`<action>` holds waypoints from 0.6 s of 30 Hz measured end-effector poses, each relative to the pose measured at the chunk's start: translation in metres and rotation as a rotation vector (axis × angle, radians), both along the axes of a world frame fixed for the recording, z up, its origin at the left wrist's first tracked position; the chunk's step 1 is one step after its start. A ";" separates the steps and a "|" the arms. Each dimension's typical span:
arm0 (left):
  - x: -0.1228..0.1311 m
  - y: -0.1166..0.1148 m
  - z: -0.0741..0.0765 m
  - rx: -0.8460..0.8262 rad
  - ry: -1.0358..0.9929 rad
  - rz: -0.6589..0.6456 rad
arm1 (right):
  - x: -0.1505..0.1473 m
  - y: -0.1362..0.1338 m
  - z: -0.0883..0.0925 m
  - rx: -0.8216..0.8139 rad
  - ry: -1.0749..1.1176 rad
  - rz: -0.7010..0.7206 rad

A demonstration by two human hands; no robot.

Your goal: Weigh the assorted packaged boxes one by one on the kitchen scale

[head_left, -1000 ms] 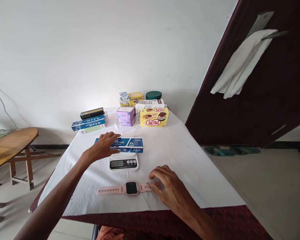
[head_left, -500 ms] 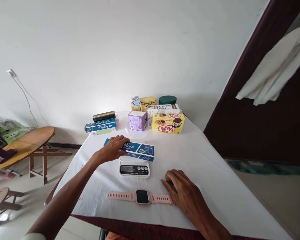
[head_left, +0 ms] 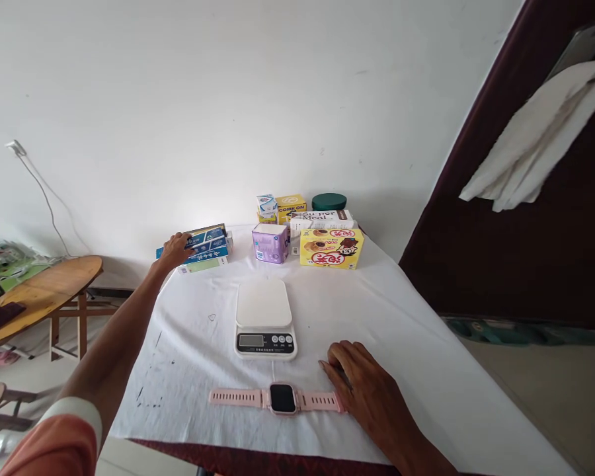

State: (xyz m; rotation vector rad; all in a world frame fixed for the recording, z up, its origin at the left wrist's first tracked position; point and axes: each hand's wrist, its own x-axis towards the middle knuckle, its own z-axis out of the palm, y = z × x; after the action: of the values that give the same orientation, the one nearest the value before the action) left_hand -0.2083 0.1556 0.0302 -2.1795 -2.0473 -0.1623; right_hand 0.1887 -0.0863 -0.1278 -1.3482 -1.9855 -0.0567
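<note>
At the far left corner of the cloth (head_left: 401,317), seen from the head camera, our left hand (head_left: 176,248) closes round the left end of a blue box (head_left: 208,236). The fingers curl over its end; the thumb is hidden, so we cannot tell how firm the hold is. The box lies slightly tilted on top of a stack (head_left: 204,256) of similar long boxes, touching it.

To handle this well, we judge that the box should be brought level and square with the ones below, its long edges in line, and the grip eased only once it rests flat. The stack sits near the cloth's edge, so a sideways push could slide it off. The arm is at full stretch, so a slow, light touch suits.

Our right hand (head_left: 361,383) lies palm down on the cloth, fingers loosely spread, fingertips touching the right strap of the watch (head_left: 282,398). It is well apart from the box. Between the two hands stands the scale (head_left: 264,316), its plate bare. A purple pack (head_left: 270,242) and a yellow carton (head_left: 330,248) stand to the right of the stack.
</note>
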 end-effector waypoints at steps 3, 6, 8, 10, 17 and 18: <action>-0.002 0.015 -0.001 -0.011 -0.002 0.022 | 0.000 0.001 -0.002 0.006 -0.020 -0.009; 0.000 0.024 0.000 -0.030 0.008 0.023 | 0.000 0.001 -0.003 0.017 -0.038 -0.019; 0.003 0.028 0.000 -0.043 0.014 0.030 | -0.001 0.001 -0.003 0.017 -0.040 -0.022; 0.005 0.029 0.000 -0.050 0.018 0.038 | -0.002 0.000 -0.003 0.010 -0.032 -0.021; 0.017 0.016 0.003 -0.003 0.006 0.008 | -0.001 -0.001 -0.001 0.007 -0.022 -0.014; 0.023 0.013 0.003 0.013 0.003 -0.010 | -0.002 -0.001 -0.001 0.005 -0.026 -0.017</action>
State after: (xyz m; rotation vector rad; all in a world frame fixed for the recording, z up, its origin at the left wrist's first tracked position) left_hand -0.1851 0.1686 0.0335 -2.1811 -2.0287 -0.1726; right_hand 0.1871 -0.0875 -0.1286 -1.3675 -1.9939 -0.0877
